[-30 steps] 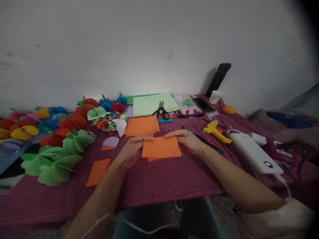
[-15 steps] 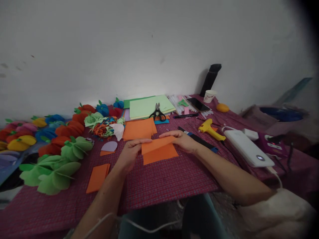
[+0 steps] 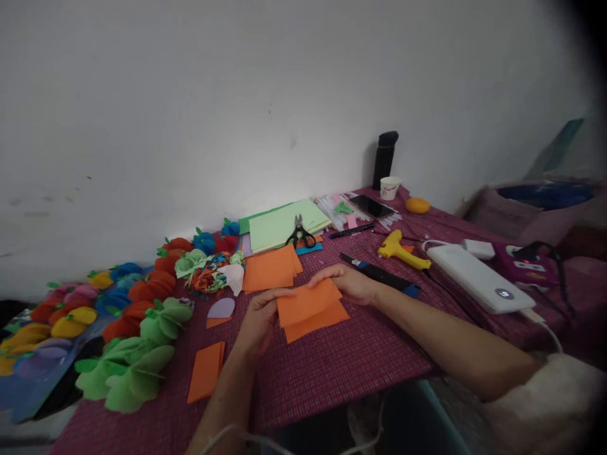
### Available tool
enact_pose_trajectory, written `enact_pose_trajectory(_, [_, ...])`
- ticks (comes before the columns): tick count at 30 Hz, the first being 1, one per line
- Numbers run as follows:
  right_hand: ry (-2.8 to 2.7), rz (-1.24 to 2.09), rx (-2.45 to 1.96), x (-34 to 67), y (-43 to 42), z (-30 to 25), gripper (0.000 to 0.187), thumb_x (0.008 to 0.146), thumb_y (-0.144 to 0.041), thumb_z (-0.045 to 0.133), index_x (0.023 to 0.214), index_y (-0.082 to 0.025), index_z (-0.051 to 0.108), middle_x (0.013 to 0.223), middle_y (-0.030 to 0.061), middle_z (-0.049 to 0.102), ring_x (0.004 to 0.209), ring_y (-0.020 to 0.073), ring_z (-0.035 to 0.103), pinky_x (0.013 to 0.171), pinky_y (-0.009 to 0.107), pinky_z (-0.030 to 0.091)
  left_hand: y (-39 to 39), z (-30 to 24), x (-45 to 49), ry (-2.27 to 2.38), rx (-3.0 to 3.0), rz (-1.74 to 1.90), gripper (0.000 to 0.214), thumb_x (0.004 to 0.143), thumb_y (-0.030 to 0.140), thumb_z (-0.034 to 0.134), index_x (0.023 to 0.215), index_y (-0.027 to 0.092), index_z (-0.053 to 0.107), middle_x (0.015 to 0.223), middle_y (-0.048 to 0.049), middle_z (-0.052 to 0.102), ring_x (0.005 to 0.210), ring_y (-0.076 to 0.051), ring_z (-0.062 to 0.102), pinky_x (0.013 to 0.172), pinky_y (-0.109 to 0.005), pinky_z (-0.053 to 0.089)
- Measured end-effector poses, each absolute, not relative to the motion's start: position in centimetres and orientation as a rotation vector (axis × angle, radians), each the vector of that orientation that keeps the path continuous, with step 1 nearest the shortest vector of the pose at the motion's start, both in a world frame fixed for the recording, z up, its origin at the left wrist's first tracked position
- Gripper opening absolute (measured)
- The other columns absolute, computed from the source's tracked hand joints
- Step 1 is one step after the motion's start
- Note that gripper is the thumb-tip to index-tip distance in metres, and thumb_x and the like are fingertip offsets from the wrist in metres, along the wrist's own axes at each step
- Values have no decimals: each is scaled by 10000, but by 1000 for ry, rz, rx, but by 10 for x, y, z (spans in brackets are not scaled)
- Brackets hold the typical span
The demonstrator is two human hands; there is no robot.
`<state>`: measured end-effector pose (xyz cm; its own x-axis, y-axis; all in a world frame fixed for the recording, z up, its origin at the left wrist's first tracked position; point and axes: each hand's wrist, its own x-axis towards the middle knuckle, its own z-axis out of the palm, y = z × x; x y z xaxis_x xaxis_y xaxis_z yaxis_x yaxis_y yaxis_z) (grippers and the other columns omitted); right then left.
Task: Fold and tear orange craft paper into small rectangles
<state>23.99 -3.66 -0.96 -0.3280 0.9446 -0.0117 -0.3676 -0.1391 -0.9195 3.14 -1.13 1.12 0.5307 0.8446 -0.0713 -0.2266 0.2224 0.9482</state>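
Both my hands hold an orange paper sheet (image 3: 310, 308) over the red checked tablecloth (image 3: 332, 360). My left hand (image 3: 260, 318) pinches its left edge. My right hand (image 3: 346, 282) grips the far right corner, with the top half of the sheet folded over toward me. A stack of orange sheets (image 3: 270, 268) lies just beyond my hands. A folded orange piece (image 3: 206, 371) lies to the left near the table's front.
Paper pumpkins (image 3: 137, 303) in several colours crowd the left side. Behind are green paper (image 3: 284, 221), black scissors (image 3: 300, 234), a marker (image 3: 351, 231), a phone (image 3: 372, 206), a cup (image 3: 389, 188) and a black bottle (image 3: 383, 158). A yellow glue gun (image 3: 401, 248) and white power bank (image 3: 478, 278) lie right.
The upper half of the orange sheet has been folded down toward me between my hands. The camera has tilted, so the whole table sits lower and more slanted in view.
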Motion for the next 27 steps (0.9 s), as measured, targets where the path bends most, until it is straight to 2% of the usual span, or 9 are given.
enact_pose_trajectory(3, [-1087, 1664, -770, 240, -37, -10, 155, 648, -177, 619, 789, -140, 669, 788, 43, 665, 686, 111, 598, 659, 232, 432, -12, 11, 31, 658, 1107, 822, 72, 664, 169, 602, 694, 153, 666, 796, -40, 663, 773, -161, 593, 735, -260, 427])
enact_pose_trajectory(10, [-1214, 1591, -819, 240, -38, -6, 138, 676, -221, 601, 767, -148, 676, 820, 46, 663, 754, 140, 599, 740, 293, 430, -8, 4, 29, 695, 1150, 846, 87, 664, 154, 563, 646, 149, 648, 724, -20, 638, 717, -138, 573, 684, -234, 412])
enact_pose_trajectory(19, [-1538, 1385, -892, 244, -38, 0, 184, 716, -193, 527, 810, -155, 680, 909, 42, 634, 840, 152, 565, 789, 300, 409, -5, 0, 27, 768, 1265, 838, 113, 655, 161, 524, 639, 153, 635, 694, -12, 620, 684, -126, 543, 636, -215, 384])
enact_pose_trajectory(27, [-1622, 1343, -881, 245, -38, 1, 184, 729, -166, 497, 788, -151, 670, 870, 28, 617, 817, 132, 555, 773, 278, 407, -6, 5, 28, 843, 1396, 868, 144, 615, 145, 497, 589, 152, 638, 657, 0, 592, 629, -116, 502, 601, -205, 369])
